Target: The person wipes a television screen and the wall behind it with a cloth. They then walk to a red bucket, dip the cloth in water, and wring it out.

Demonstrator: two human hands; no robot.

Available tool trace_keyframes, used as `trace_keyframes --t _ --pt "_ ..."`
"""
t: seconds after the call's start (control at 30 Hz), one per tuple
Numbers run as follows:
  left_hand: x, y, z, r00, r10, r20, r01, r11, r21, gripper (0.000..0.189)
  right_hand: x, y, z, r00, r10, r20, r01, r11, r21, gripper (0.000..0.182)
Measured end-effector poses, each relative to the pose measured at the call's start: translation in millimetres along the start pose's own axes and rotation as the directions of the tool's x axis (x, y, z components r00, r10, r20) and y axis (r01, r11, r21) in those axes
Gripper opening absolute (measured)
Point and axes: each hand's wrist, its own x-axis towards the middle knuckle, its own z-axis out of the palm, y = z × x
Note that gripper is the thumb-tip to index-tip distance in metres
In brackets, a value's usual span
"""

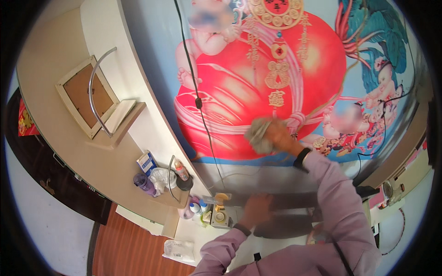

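My right hand (279,136), blurred, grips a crumpled grey-green cloth (258,135) over the lower part of a large poster (214,82) showing a red gourd and babies. Whether the cloth touches the poster cannot be told. A gold hanging ornament (278,74) hangs just above this hand. Lower down, my left hand (258,208) rests on or near a dark, flat object (290,200), perhaps the back of a monitor; its fingers are blurred. A black cable (198,102) runs down the poster's left side.
At left, a curved shelf unit (138,100) holds a framed board (89,95), a purple bottle (145,184), a blue-and-white box (146,163) and a baby bottle (181,170). Small bottles (195,208) stand on the white desk (238,250) beside a grey box (221,220). A white plastic packet (179,250) lies at the edge.
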Motion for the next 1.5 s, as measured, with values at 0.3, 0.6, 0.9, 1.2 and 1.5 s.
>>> trace_keyframes --t 0.3,0.6,0.9,1.2,1.5 --pt "-3.8 4.6 9.1 0.999 0.031 -0.043 -0.029 0.998 0.064 0.063 70.7 155.8 -227.5 0.816 0.372 -0.442 -0.531 0.785 -0.319 0.046" --pt "-1.9 21.5 -13.9 0.998 0.044 -0.053 -0.042 0.999 0.033 0.061 29.4 70.6 -115.9 0.581 0.738 -0.343 -0.703 0.242 -0.669 0.075" --pt "-0.2 15.0 -7.8 0.992 0.089 -0.086 -0.086 0.996 0.037 0.062 -45.6 -8.7 11.0 0.379 0.924 -0.050 -0.743 0.272 -0.612 0.035" --pt "4.4 13.0 -9.3 0.997 0.041 -0.070 -0.045 0.998 -0.047 0.061 -109.4 -46.4 107.6 0.401 0.825 0.398 -0.744 0.547 -0.384 0.040" --pt "21.8 46.8 -26.2 0.991 0.133 -0.025 -0.134 0.986 -0.100 0.063 -170.0 -24.2 43.4 0.443 0.807 0.390 -0.416 -0.200 0.887 0.039"
